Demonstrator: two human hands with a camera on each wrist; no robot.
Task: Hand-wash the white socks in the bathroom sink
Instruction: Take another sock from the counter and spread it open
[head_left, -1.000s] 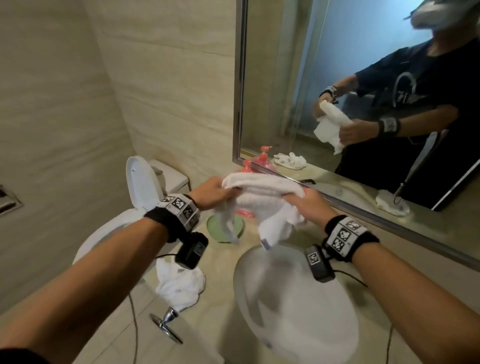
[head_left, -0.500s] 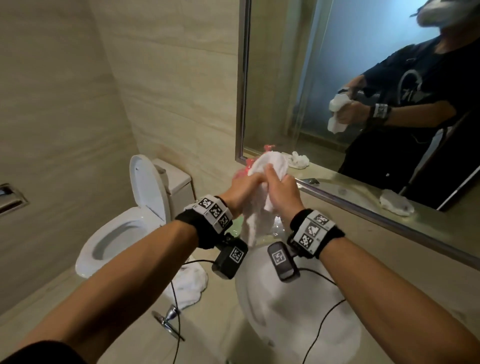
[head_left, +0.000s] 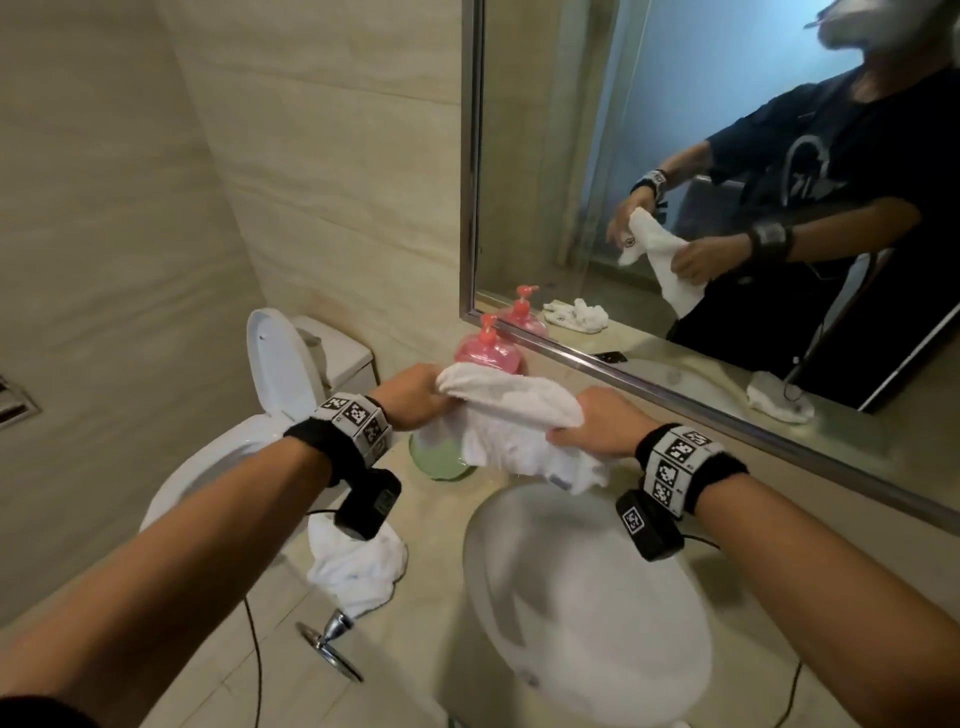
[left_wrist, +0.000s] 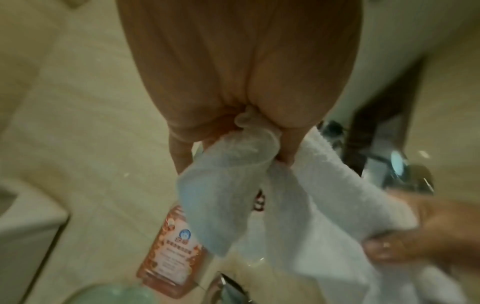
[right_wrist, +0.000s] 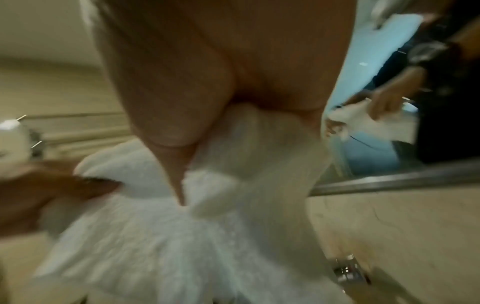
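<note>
Up above the white sink (head_left: 587, 597), both hands hold a bundle of white socks (head_left: 514, 415) stretched between them. The left hand (head_left: 410, 397) grips one bunched end — in the left wrist view its fingers (left_wrist: 179, 152) curl down round a gathered knot of fabric, with a sock hanging below. The right hand (head_left: 597, 423) clamps the other end, thumb (right_wrist: 168, 131) pressed into the cloth and the rest of the fingers wrapped round it, though that view is blurred and the fingertips themselves cannot be made out. Loose fabric droops from the bundle toward the basin without touching it.

Behind the socks stands a pink pump bottle (head_left: 485, 353), and just below the left hand sits a green dish (head_left: 436, 460) on the beige counter (head_left: 415, 649). Another white cloth (head_left: 358, 564) lies on the counter left of the sink — possibly more socks. A toilet (head_left: 270, 395) with its lid raised stands at left, and the mirror (head_left: 727, 156) reflects the person.
</note>
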